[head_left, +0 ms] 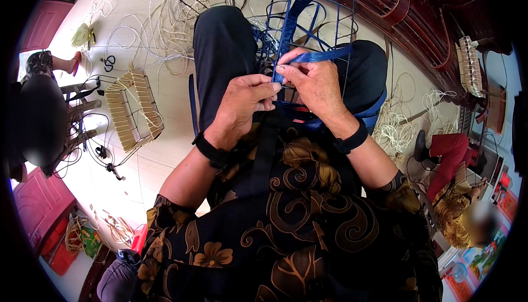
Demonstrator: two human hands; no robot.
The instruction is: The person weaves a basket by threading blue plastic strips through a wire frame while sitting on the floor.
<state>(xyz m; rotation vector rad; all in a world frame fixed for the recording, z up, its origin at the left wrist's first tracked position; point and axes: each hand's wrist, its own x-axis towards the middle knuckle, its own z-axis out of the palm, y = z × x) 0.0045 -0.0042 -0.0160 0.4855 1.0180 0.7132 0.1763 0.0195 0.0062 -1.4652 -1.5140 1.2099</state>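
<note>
A wire frame (352, 13), partly wrapped in blue, stands between my knees. My right hand (316, 85) pinches a flat, shiny blue strip (324, 55) between thumb and fingers. From there the strip trails right over my knee. Close beside it, my left hand (245, 98) is closed, with thumb and forefinger pressed on the near end of a blue-wrapped bar (286, 32) of the frame. The fingertips of both hands almost meet at this spot. My fingers hide exactly how the strip passes round the bar. Loose blue strands (265, 43) hang beside my left knee.
Tangled pale cord (165, 32) lies on the tiled floor ahead. A tan-wrapped frame (132, 109) and scissors (109, 63) sit at left, near another person's foot (75, 63). Dark red wooden furniture (379, 5) stands ahead right. More cord (397, 131) and a seated person (448, 153) are at right.
</note>
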